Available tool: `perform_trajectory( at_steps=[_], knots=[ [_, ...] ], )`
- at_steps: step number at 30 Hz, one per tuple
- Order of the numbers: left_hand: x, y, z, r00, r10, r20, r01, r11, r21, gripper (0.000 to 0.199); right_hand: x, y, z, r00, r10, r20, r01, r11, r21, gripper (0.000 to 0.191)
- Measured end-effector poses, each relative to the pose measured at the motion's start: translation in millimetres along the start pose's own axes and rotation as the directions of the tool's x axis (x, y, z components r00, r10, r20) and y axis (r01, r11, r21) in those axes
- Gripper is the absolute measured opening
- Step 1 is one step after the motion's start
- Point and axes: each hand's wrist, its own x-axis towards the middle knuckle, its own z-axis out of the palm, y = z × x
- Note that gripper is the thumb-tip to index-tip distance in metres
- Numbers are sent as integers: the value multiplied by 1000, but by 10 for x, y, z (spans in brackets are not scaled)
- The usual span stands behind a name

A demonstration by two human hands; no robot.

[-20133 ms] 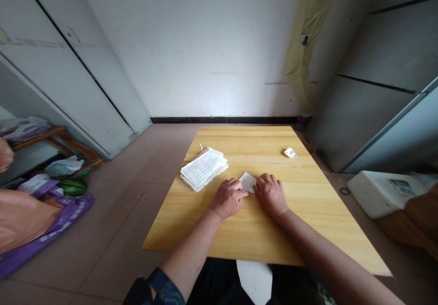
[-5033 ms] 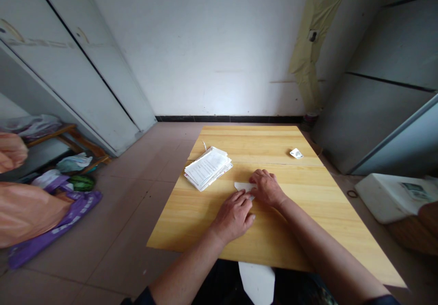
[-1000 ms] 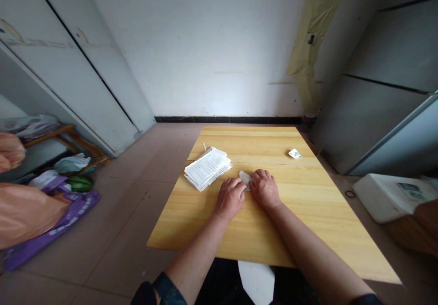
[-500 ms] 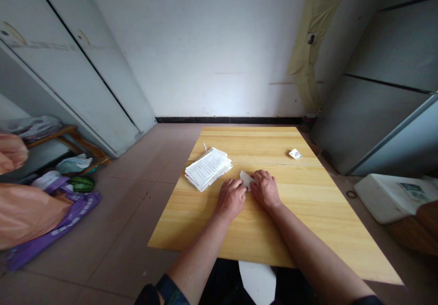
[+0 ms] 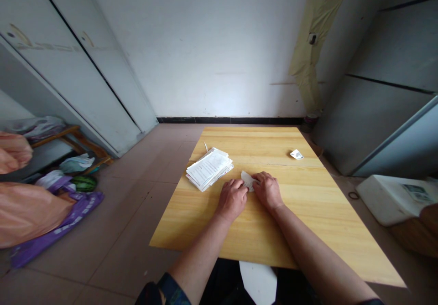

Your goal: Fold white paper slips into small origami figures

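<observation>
Left hand point(image 5: 233, 199) and right hand point(image 5: 268, 190), fingers curled, hold 1 seemingly part-folded small sheet point(image 5: 247, 180) on the tabletop point(image 5: 325, 214) between them; 1 white piece point(image 5: 296, 154), far right, appears already folded; the paper stack point(image 5: 210, 169), left, lies flat.

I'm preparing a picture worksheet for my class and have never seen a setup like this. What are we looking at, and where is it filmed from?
There is no machine here: a person works with bare hands. One camera, worn on the head, takes every picture, looking forward and down. On the wooden table lie a stack of printed papers to the left and a small white piece toward the far right. The left hand and right hand both touch a small piece of paper; whether they pinch or press it is hard to tell.
</observation>
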Motion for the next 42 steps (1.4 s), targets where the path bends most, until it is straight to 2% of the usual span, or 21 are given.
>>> perform_trajectory(
  at_steps=[11, 18, 26, 33, 37, 42],
  knots=[
    [11, 7, -15, 1000, 2, 15, -2, 1000, 11, 16, -3, -16, -5, 999, 32, -18, -32, 999, 14, 34],
    [13, 6, -21, 1000, 8, 31, -7, 1000, -25, 16, 72, -53, -59, 994, 83, 74, -74, 990, -119, 18],
    [12, -19, 11, 1000, 4, 21, -3, 998, -58, 16, 83, -28, -209, 968, 143, 205, -98, 971, -216, 13],
    [31, -19, 0, 1000, -8, 22, 10, 997, -76, 15, 58, 79, -173, 978, 44, 206, -5, 983, -186, 14],
    [31, -24, 6, 1000, -8, 18, 10, 997, -80, 15, 6, 142, -160, 981, -79, 176, 107, 983, -152, 21],
    [30, -27, 7, 1000, -9, 9, 10, 996, -83, 15, -55, 204, -135, 959, -246, 137, 267, 950, -164, 24]
  ],
)
